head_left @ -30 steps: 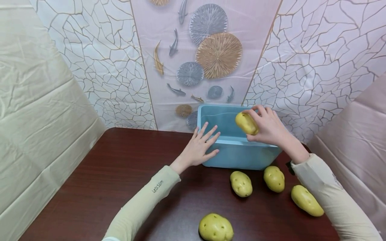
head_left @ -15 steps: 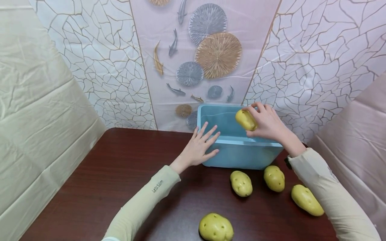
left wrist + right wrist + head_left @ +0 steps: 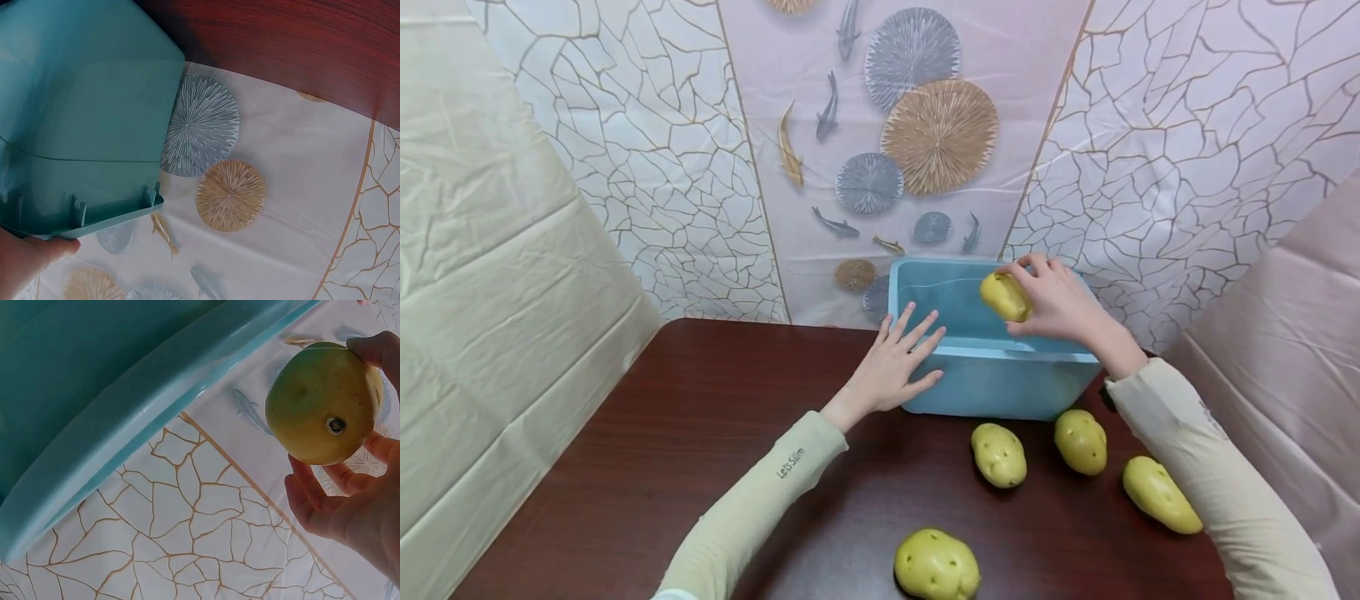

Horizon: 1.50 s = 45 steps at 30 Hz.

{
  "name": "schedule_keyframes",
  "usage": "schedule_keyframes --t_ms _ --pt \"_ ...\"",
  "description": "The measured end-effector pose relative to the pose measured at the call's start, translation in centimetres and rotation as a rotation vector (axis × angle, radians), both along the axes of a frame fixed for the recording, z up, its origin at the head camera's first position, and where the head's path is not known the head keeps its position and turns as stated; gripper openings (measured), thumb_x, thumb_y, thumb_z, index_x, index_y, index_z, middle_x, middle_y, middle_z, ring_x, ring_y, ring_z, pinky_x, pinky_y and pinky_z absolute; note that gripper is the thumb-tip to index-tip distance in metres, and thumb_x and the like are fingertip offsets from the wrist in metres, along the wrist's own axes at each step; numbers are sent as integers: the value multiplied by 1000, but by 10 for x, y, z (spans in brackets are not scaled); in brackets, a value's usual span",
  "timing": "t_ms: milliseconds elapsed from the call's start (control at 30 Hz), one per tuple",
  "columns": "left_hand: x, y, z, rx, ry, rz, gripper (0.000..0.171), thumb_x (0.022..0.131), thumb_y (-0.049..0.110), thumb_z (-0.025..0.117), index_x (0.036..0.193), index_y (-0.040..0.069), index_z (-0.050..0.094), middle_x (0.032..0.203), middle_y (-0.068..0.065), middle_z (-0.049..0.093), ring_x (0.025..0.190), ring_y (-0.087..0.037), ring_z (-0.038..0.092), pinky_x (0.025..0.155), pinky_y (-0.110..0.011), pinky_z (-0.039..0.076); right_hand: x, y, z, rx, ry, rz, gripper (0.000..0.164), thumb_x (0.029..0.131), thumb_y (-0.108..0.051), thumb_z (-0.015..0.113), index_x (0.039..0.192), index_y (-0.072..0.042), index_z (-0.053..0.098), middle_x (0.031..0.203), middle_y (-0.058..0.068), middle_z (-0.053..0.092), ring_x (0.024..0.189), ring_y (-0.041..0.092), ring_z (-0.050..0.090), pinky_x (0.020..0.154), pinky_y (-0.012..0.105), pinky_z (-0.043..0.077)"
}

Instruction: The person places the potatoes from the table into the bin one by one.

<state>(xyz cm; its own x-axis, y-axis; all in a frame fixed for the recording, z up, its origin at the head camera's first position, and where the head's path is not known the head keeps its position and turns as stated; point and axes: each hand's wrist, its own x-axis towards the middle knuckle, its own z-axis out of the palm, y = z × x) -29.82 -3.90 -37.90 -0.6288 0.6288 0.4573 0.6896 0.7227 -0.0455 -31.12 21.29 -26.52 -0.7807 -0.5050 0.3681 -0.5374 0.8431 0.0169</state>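
My right hand (image 3: 1056, 302) grips a yellow potato (image 3: 1006, 297) between thumb and fingertips, above the opening of a light blue plastic bin (image 3: 992, 387). From the right wrist, the potato (image 3: 322, 403) shows a dark round eye, with thumb and fingers around its side. My left hand (image 3: 891, 364) lies at the bin's near left corner with its fingers spread and straight. In the left wrist view a digit (image 3: 59, 247) rests along the bin's rim (image 3: 119, 220). Two potatoes, one on the left (image 3: 998, 455) and one on the right (image 3: 1081, 442), lie just in front of the bin.
Another potato (image 3: 1161, 494) lies by the right forearm, and one more (image 3: 937, 565) sits near the front of the dark red wooden table (image 3: 685, 433). Patterned cloth (image 3: 700, 167) hangs behind the table, with plain cloth at both sides.
The right hand has shifted slightly left and up with the potato, staying over the bin. The left hand and the potatoes on the table stay where they were.
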Motion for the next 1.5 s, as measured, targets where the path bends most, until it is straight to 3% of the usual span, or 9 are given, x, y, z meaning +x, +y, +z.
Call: schedule_keyframes --t_ms 200,867,1167,1500 --pt "0 0 0 9 -9 2 61 91 51 35 144 23 20 152 3 8 140 -25 -5 111 -50 10 -6 -2 -6 -19 -11 32 65 60 -23 75 119 -11 51 112 18 45 90 37 43 72 47 36" --pt "0 1 0 17 -2 -7 61 91 49 38 143 22 22 151 -1 15 140 -29 2 111 -50 10 -20 -2 -16 4 -86 -3 67 61 -24 76 121 -13 50 111 15 45 91 34 43 70 44 34" --pt "0 0 0 12 -22 0 61 91 50 36 144 23 19 152 1 12 139 -22 -11 111 -49 8 -25 1 -22 12 -138 -34 67 62 -23 77 122 -13 49 115 16 45 93 34 43 71 44 33" --pt "1 0 0 13 -11 -7 60 91 50 36 143 21 23 151 0 12 140 -27 -4 111 -50 10 -32 5 -29 44 -144 -36 66 61 -25 77 120 -14 50 114 16 46 90 32 44 67 40 33"
